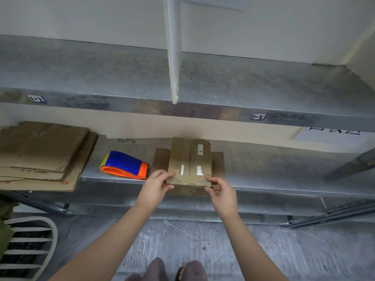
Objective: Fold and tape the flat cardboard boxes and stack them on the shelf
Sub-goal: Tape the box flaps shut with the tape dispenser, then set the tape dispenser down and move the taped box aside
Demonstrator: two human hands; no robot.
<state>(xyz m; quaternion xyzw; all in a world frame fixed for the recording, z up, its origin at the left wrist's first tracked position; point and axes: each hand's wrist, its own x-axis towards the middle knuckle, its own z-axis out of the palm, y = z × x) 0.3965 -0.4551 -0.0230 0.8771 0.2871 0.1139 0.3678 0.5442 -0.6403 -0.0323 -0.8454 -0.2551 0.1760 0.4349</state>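
A small brown cardboard box (pixel 189 161) stands on the metal shelf (pixel 263 179), its two top flaps folded shut with a seam down the middle. My left hand (pixel 156 184) pinches its near left corner. My right hand (pixel 222 192) pinches its near right corner. Side flaps of the box stick out flat on both sides. A blue and orange tape dispenser (pixel 124 165) lies on the shelf just left of the box. A stack of flat cardboard boxes (pixel 42 155) lies at the shelf's left end.
An upper metal shelf (pixel 121 78) with a white upright divider (pixel 173 47) runs above. A white slatted chair back (pixel 30 246) stands at the lower left. A grey floor (pixel 192 240) lies below, with my feet at the bottom edge.
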